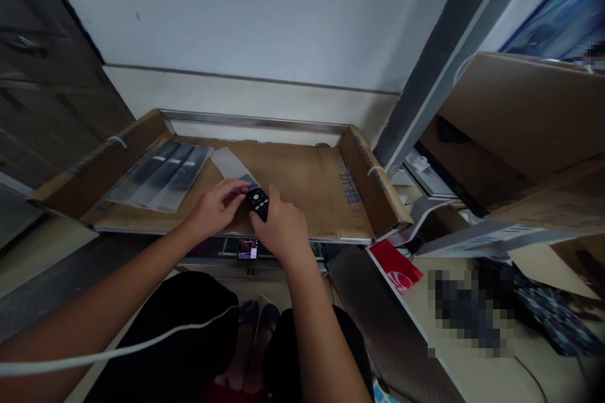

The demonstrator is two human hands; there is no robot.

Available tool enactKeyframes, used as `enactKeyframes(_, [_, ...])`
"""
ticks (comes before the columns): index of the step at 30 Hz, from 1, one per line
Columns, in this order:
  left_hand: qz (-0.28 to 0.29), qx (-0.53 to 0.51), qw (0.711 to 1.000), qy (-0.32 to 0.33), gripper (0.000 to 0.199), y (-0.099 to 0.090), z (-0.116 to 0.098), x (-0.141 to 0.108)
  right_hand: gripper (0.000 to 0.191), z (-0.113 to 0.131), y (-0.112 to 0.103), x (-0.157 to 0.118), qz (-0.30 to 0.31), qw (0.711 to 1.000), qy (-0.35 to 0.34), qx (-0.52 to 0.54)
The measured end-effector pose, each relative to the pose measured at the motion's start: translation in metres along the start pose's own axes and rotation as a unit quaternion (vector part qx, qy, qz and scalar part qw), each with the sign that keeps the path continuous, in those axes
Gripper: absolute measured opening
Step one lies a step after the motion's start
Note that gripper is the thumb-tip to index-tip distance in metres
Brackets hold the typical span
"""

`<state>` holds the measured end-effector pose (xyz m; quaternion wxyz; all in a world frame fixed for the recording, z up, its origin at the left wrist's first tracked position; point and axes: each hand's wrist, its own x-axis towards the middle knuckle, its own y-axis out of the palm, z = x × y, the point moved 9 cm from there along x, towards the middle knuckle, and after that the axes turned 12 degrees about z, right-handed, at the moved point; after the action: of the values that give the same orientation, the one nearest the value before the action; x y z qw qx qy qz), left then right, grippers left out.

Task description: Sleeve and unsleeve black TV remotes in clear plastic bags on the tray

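Both hands met over the near middle of the work surface, at a black remote control (258,201). Right hand (282,227): closed around the near-right end of the remote, thumb on its left side, index finger reaching along its right. Left hand (215,206): thumb and fingertips drawn to a narrow gap at the remote's left edge, beside the mouth of a clear plastic sleeve (228,161); whether they pinched the sleeve, the remote or both could not be told. The long axis of the remote ran obliquely, from far left to near right, nearly in line with the sleeve, which extended from its far end. Of the two hands, the right was nearer the remote's body and the left nearer the sleeve. Relative to the hands, the remote lay between them, its buttons facing up; the sleeve lay beyond the left fingertips. Farther left, sleeved dark items (165,170) lay side by side on the cardboard-lined tray (302,179). Below its near edge, a lit screen (247,249) was visible. To the right, beyond the tray's raised side, were a red packet (396,266) and, higher up, a large cardboard box (524,132).
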<state>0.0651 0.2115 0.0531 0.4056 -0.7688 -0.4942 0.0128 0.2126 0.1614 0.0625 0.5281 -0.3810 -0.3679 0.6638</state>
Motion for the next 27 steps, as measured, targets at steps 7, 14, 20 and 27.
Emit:
enactKeyframes(7, [0.018,0.036,0.999,0.025,0.024,0.001,-0.009,0.002,0.052,0.019,0.015,0.017,-0.017,0.999,-0.039,0.029])
enactKeyframes(14, [0.018,0.061,0.998,-0.004,0.026,-0.001,-0.005,0.002,0.084,0.007,0.011,0.017,0.077,0.98,-0.159,0.088])
enactKeyframes(20, [0.022,0.053,0.998,-0.013,0.026,-0.001,-0.004,0.003,0.067,-0.006,0.006,0.024,0.034,0.974,-0.178,0.139])
enactKeyframes(27, [0.035,0.023,0.999,-0.02,0.028,0.001,0.005,0.001,0.056,-0.013,0.008,0.032,0.011,0.971,-0.15,0.186])
